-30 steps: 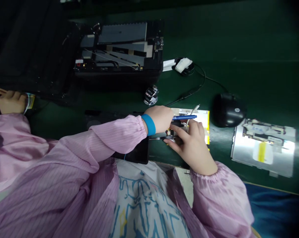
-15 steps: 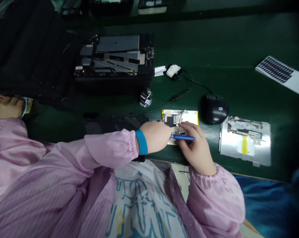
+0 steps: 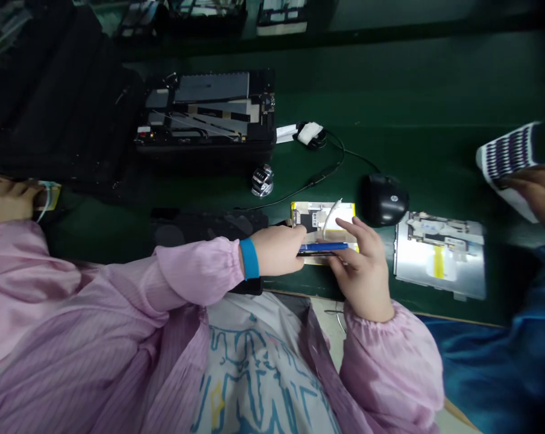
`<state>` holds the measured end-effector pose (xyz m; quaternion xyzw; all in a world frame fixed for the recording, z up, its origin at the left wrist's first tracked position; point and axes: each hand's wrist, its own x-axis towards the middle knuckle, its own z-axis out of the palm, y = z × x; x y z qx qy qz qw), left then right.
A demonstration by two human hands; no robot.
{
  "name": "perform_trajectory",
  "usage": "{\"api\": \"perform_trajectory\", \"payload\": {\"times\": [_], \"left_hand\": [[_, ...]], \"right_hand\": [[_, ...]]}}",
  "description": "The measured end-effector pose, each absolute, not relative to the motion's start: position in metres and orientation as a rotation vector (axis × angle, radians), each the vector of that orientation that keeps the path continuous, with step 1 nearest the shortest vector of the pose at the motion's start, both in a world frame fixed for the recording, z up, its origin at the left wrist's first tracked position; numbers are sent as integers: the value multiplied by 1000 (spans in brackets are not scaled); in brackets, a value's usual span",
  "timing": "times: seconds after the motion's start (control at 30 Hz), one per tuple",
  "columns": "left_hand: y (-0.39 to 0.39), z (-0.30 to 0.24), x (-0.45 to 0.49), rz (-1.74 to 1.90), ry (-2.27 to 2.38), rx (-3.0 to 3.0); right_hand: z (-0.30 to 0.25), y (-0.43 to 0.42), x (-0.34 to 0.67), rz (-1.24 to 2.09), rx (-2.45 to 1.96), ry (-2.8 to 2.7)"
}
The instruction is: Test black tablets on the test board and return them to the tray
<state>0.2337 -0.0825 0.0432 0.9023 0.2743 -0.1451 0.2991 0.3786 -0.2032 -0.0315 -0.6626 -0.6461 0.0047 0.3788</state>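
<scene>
My left hand (image 3: pixel 281 250), with a blue wristband, is closed around one end of a blue pen (image 3: pixel 324 246), which points right. A thin dark strip lies just under the pen; I cannot make out what it is. Below both hands is a flat electronic module (image 3: pixel 305 219) with yellow edges, a silvery surface and a dark printed area. A short white cable (image 3: pixel 330 218) slants up across it. My right hand (image 3: pixel 365 265) hovers at the module's right side, fingers apart, its fingertips close to the pen's far end; whether they touch it is unclear.
A black mouse (image 3: pixel 385 200) and a silvery metal plate with a circuit board (image 3: pixel 439 259) are at right. A silver counter (image 3: pixel 262 181) stands near opened device housings (image 3: pixel 209 108). A co-worker's hand (image 3: pixel 541 190) grips a printed white sheet (image 3: pixel 507 157). Another person's hand (image 3: pixel 12 196) is at left.
My left hand has drawn slightly left with the pen. My right fingers have lifted and spread away from the white cable. A co-worker's hand has entered at right and bent the printed sheet.
</scene>
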Motion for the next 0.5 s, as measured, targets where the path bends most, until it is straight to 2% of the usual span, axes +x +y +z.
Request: {"api": "perform_trajectory", "payload": {"times": [0.13,0.3,0.5], "left_hand": [[-71,46,237,-302,710,2166],[-63,47,231,-225,888,2421],[-64,47,227,-304,900,2503]], "right_hand": [[-26,-201,371,-89,-1720,-1670],[-26,-197,359,-89,-1762,-1529],[-35,-199,353,18,-1732,-1618]]}}
